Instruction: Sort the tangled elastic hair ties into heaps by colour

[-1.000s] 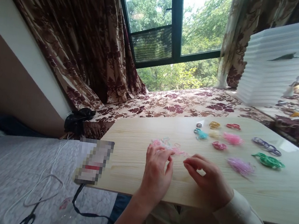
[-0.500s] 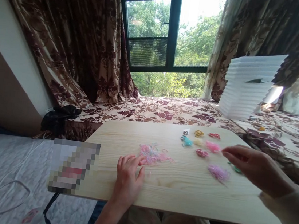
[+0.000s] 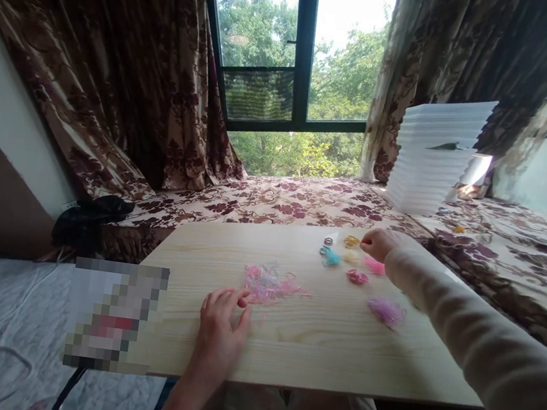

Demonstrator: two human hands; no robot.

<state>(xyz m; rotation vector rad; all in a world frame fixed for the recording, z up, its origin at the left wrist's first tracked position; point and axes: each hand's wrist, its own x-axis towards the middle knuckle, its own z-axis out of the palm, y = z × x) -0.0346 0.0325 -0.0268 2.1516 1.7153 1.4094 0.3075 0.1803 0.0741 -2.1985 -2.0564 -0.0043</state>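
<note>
My left hand rests on the wooden board, fingers loosely curved and thumb apart, holding nothing visible. Just beyond its fingertips lies a loose pile of thin pink, purple and pale blue bands. My right hand reaches to the far right, fingers pinched beside a yellow clump of bands; anything between them is too small to make out. Sorted clumps lie around it: blue, bright pink, red-pink, purple and a dark ring-like bunch. My right sleeve hides part of the board.
A pixelated item covers the board's left end. Behind the board, a flowered cloth carries a tall stack of white foam sheets. A black bag sits at the left, with a white cable below it.
My right hand has moved left and away from me, from beside the bright pink clump to the yellow one. My left hand stays by the mixed pile; the whole view has shifted slightly.
</note>
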